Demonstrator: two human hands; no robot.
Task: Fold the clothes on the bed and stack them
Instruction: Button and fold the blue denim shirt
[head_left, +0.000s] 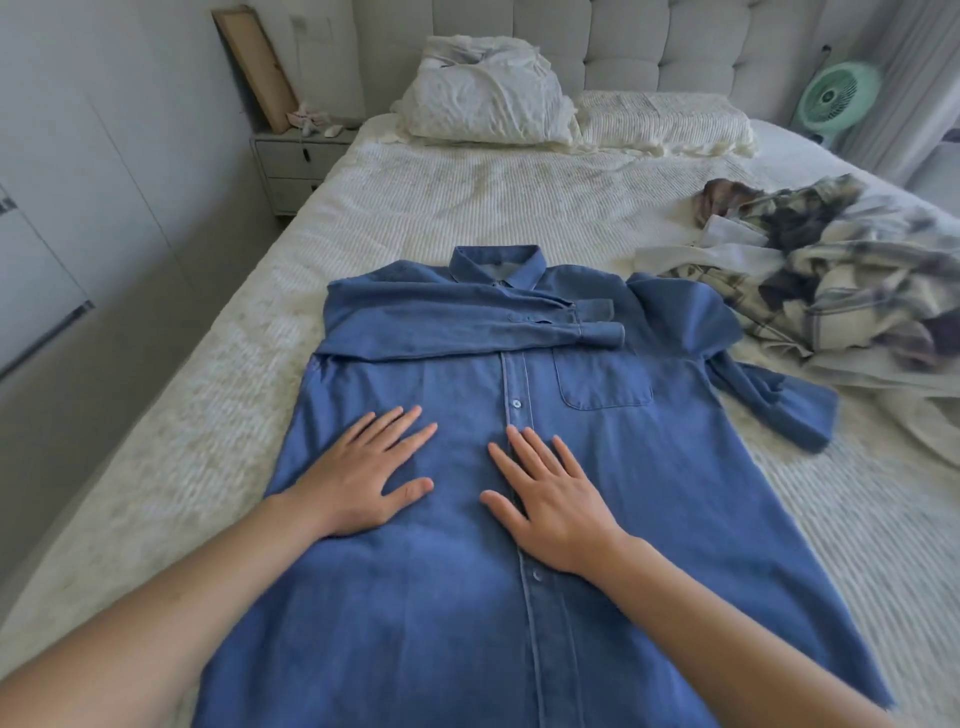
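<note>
Two flat, open hands, left hand (361, 480) and right hand (553, 501), press the denim shirt (467, 597), apparently smoothing it for its next fold.

The bottom edge cuts off the hem of my shirt (467, 597); its right sleeve (779, 395) looks blurred.

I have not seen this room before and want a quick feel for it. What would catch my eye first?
A blue denim button-up shirt lies front-up mid-bed, one sleeve folded across its chest, with the left hand and right hand pressed flat on it. Right of it sits a crumpled plaid garment, and a mint-green fan stands beyond.
</note>
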